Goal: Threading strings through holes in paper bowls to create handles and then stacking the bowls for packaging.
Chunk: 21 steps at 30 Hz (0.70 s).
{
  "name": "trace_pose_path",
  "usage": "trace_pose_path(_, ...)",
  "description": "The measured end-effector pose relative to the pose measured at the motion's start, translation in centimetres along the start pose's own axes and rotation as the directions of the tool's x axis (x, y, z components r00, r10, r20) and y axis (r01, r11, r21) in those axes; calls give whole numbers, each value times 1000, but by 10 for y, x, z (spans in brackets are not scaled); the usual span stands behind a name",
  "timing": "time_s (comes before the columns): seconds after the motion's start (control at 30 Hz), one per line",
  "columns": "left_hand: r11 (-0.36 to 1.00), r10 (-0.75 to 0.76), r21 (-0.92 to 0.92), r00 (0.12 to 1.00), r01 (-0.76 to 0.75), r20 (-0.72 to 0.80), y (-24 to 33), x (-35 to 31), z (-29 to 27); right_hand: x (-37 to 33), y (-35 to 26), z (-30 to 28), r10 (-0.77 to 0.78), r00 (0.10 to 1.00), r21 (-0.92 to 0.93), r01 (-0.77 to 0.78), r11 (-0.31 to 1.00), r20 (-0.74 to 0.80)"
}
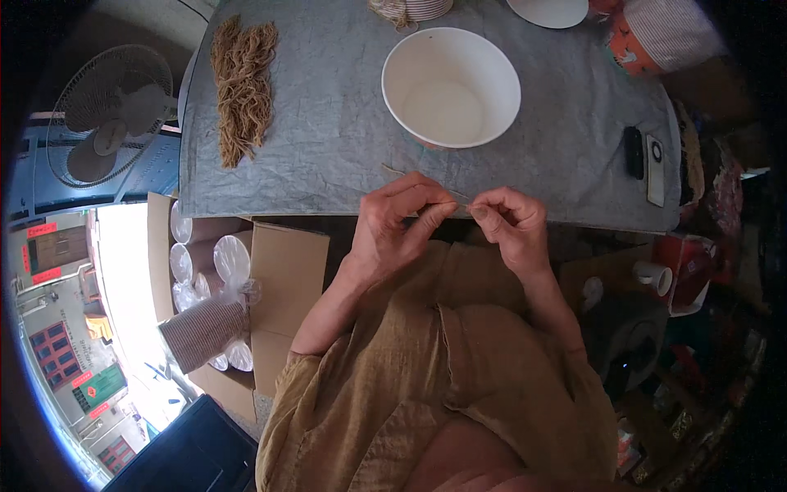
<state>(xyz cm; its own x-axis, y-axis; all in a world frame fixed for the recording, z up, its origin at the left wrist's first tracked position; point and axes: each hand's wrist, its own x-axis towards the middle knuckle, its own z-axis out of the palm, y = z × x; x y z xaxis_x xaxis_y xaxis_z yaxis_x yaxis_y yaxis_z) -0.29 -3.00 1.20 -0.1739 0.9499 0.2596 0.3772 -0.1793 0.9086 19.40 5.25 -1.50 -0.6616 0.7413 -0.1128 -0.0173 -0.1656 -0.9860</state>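
Close to the table's near edge, my left hand [402, 215] and my right hand [512, 220] face each other with a small gap between them. Each pinches a thin pale strand [461, 198], which looks like string, stretched across the gap. A loose end shows beyond my left knuckles. Just past my hands stands a white paper bucket [451, 102], its open mouth facing up and nothing visible inside. A bundle of tangled brown twine [243, 94] lies at the table's far left.
On the grey-covered table [328, 123] are a stack of paper buckets [656, 41], a white lid [551, 10], and a dark device beside a white remote [655, 168]. A carton [287, 279] of wrapped cup stacks stands lower left. Left of the table is a fan [106, 135].
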Motion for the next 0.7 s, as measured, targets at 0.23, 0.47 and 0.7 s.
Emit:
trace_pose_path(0.23, 960, -137, -247, 991, 135, 10, -13, -1, 7, -1, -5, 10, -76, 985, -36, 71, 997, -156)
trace_pose_path(0.47, 994, -46, -102, 999, 48, 22, -9, 6, 11, -1, -15, 2, -117, 971, -82, 102, 991, -211)
trace_pose_path(0.7, 967, 111, 249, 975, -61, -193, 5, 44, 7, 14, -88, -57, -610, 633, -391, 468, 792, -478)
